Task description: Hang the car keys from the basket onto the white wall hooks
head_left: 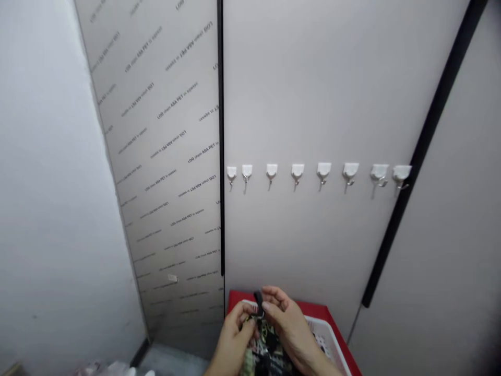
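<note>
- Our view looks forward and down, and the person's two hands sit at the bottom edge, with both forearms cut off by the frame.
- The left hand [235, 334] curls closed around the top of a patterned cloth item [266, 347], its fingers partly hidden behind the black strap [258, 305].
- The right hand [287, 326] arches over from the other side, fingers bent inward, and closes on the same spot; we can't make out exactly which fingertips press on the strap.
- The patterned cloth item hangs between the hands, above a white plastic basket [326, 334]. It is cut off below, so we can't tell its full shape or whether it touches the basket.
- The basket rests on a red surface [313, 307], and both run out of frame at the bottom.
- Ahead, eight white adhesive hooks [297, 172] form a row on a pale wall panel [313, 94], each with a small metal hook.
- To the left, a panel with faint printed film lettering [168, 156] meets it at a black strip [221, 130].
- Pale objects [113, 369] at the bottom left are too cut off to name.
</note>
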A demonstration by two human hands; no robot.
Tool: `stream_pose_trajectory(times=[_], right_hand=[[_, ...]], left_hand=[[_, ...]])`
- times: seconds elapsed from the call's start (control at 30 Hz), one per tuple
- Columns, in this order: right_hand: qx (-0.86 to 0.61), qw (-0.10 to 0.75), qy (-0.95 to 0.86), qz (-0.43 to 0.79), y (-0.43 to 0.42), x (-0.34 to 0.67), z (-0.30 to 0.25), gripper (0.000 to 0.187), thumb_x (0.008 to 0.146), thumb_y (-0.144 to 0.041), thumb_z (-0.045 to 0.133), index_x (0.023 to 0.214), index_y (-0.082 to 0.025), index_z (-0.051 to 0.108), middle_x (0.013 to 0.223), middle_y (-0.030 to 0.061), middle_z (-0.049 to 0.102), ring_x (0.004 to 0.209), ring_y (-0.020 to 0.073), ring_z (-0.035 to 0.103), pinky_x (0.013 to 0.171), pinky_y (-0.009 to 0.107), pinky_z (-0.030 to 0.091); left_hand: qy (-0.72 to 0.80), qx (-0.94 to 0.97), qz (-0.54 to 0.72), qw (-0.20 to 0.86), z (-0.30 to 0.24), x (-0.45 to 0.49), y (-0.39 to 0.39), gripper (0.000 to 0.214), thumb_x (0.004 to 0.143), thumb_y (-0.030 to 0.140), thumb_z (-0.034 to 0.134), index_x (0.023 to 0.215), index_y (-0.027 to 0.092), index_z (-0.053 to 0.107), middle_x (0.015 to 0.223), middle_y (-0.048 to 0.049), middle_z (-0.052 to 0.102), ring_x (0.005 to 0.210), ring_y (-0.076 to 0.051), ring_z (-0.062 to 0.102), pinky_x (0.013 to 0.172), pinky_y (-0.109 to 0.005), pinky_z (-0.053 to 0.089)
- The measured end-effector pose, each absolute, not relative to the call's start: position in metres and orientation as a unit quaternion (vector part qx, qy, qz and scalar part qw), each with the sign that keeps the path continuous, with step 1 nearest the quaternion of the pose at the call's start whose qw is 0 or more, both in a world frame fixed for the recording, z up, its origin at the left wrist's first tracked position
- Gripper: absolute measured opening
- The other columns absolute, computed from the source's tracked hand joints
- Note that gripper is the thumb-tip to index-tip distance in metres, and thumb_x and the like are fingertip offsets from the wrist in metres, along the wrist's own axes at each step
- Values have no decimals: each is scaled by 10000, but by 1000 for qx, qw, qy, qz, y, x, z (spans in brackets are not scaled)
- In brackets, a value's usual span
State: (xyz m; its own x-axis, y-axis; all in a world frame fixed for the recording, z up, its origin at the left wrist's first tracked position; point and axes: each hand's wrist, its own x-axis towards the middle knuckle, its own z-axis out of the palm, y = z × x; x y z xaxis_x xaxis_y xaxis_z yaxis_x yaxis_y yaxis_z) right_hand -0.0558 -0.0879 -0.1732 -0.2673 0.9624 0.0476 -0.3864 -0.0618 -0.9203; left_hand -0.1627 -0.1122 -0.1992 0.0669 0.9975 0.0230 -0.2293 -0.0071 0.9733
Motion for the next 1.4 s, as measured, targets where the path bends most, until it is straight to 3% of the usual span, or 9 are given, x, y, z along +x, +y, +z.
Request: stream_pose_trajectory(times=[0.2, 0.33, 0.5, 0.67, 0.83, 1.0, 1.23, 1.4], right_hand=[[-361, 547, -557, 510, -70, -63, -117, 106, 536, -230, 568, 604, -156, 532, 575, -16, 523, 559, 99, 452, 558, 214, 357], [-377, 560, -608, 417, -56, -77, -74, 99, 540, -229, 549, 590, -145, 532, 559, -21, 494, 517, 85, 404, 519, 211, 325], [-302, 572, -635, 422, -43, -102, -27, 104, 574, -254, 508, 587, -154, 482, 532, -48, 454, 509, 67, 384, 517, 200, 311], [-287, 577, -645, 410, -27, -124, 1, 123, 542, -256, 524, 582, -145, 491, 532, -53, 466, 500, 56, 385, 505, 194, 303], [-312, 573, -632, 418, -12, -140, 9, 90, 548, -236, 496, 568, -156, 461, 461, -74, 432, 391, 38, 358, 418, 186, 286], [-339, 614, -592, 397, 5, -150, 9, 107, 547, -242, 485, 612, -158, 489, 425, -63, 448, 381, 56, 406, 384, 179, 311], [-386, 643, -561, 351, 31, -159, 5, 232, 562, -267, 453, 728, -136, 547, 484, -18, 527, 412, 89, 455, 394, 200, 351], [-427, 654, -541, 312, 41, -158, -7, 200, 535, -269, 472, 650, -134, 564, 474, 2, 545, 424, 112, 476, 412, 213, 363]], left_hand=[[396, 485, 594, 506, -155, -158, -99, 156, 628, 280, 460, 670, 157, 374, 507, 45, 455, 447, -51, 391, 442, -164, 289], [367, 462, 651, 478, -119, -161, -90, 140, 618, 200, 458, 615, 170, 322, 506, 52, 453, 476, -53, 413, 467, -161, 299], [322, 431, 729, 423, -77, -172, -72, 147, 574, 169, 498, 552, 151, 354, 458, 78, 369, 433, -25, 344, 448, -145, 274], [282, 365, 791, 401, -51, -186, -47, 229, 516, 164, 544, 702, 147, 412, 536, 61, 459, 434, -30, 408, 464, -162, 323], [343, 355, 773, 399, -35, -197, -25, 112, 557, 119, 474, 607, 145, 378, 433, 67, 435, 347, -45, 407, 389, -167, 309], [375, 359, 768, 375, -22, -201, -11, 136, 597, 53, 399, 603, 165, 321, 401, 75, 418, 337, -45, 400, 370, -153, 300], [400, 352, 773, 345, -20, -199, 3, 140, 604, 82, 432, 588, 168, 323, 425, 90, 370, 340, -24, 365, 375, -140, 296], [436, 367, 756, 321, -34, -201, 14, 144, 575, 92, 461, 565, 168, 339, 410, 88, 369, 337, -32, 346, 362, -144, 269]])
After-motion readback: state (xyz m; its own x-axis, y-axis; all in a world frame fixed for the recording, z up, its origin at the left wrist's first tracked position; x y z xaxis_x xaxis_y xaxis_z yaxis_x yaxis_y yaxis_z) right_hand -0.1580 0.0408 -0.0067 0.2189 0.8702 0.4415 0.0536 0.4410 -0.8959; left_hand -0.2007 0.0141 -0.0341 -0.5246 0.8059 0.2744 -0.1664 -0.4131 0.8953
